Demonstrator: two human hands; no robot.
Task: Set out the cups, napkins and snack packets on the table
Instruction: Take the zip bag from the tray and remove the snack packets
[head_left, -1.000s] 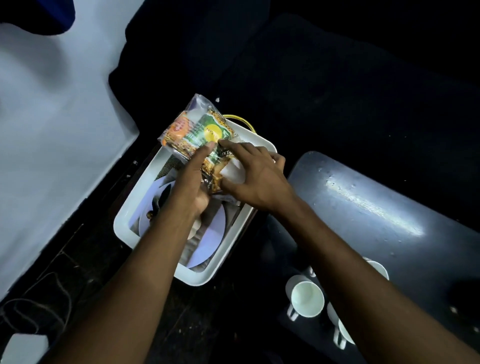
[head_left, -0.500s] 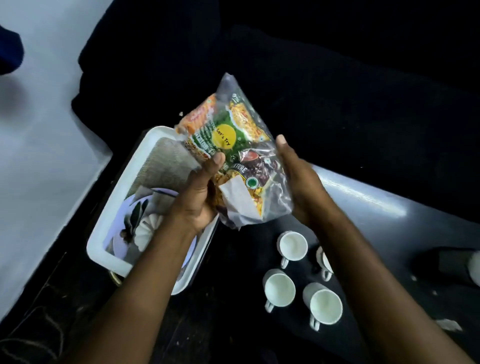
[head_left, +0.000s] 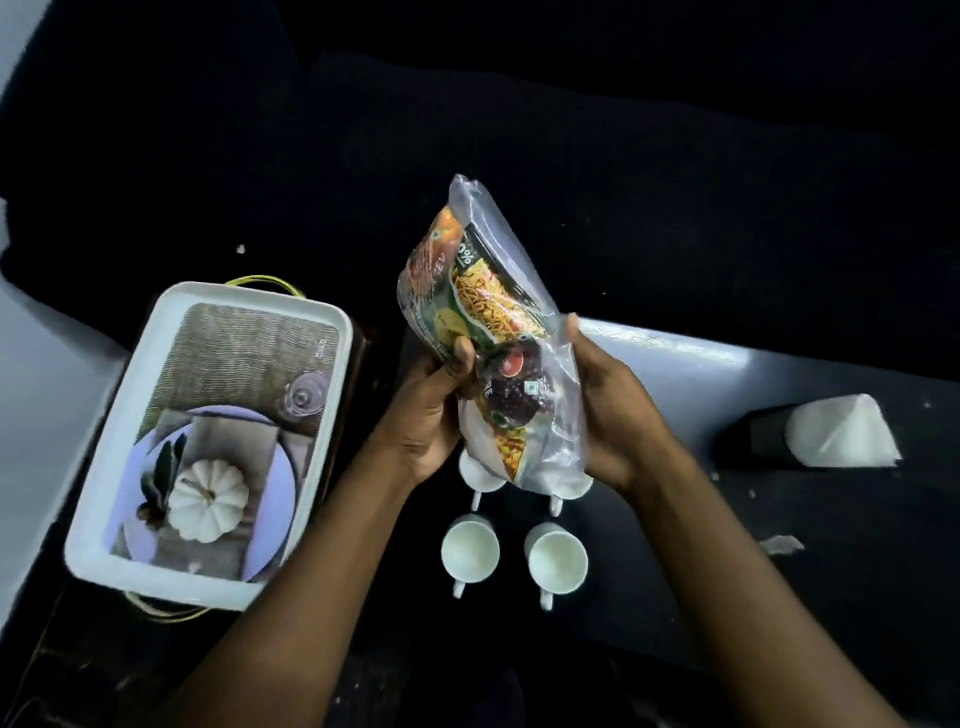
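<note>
The dark table (head_left: 857, 597) bears four white cups (head_left: 470, 551) and a napkin stack (head_left: 841, 431).

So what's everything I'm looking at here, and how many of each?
bag of snack packets: one, clear with orange, green and dark red packs, held above the cups
cups: four, white, on the table, far two partly hidden by the bag
napkins: one stack, white, in a dark holder, right
tray: one, white with pumpkin picture, left of the table
table: one, dark, under the cups
left hand: grips the bag's left side
right hand: holds its right side
</note>
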